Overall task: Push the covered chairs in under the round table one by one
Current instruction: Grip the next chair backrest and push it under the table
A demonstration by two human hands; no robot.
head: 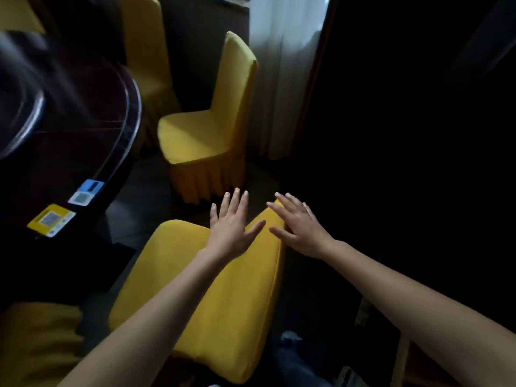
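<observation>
A yellow-covered chair [195, 286] stands right below me, its seat turned toward the dark round table [92, 152] on the left. My left hand [230, 224] hovers flat with fingers spread over the chair's back edge. My right hand [296, 223] is also open, fingers spread, just above the top corner of the chair back. Neither hand grips anything. A second yellow-covered chair [206, 129] stands farther ahead, out from the table, and a third yellow-covered chair [148, 60] stands behind it near the table's rim.
Another yellow chair [36, 342] shows at the lower left by the table. Blue and yellow stickers [64, 208] lie on the table edge. A white curtain [282, 65] hangs behind the second chair. The right side is dark and hard to read.
</observation>
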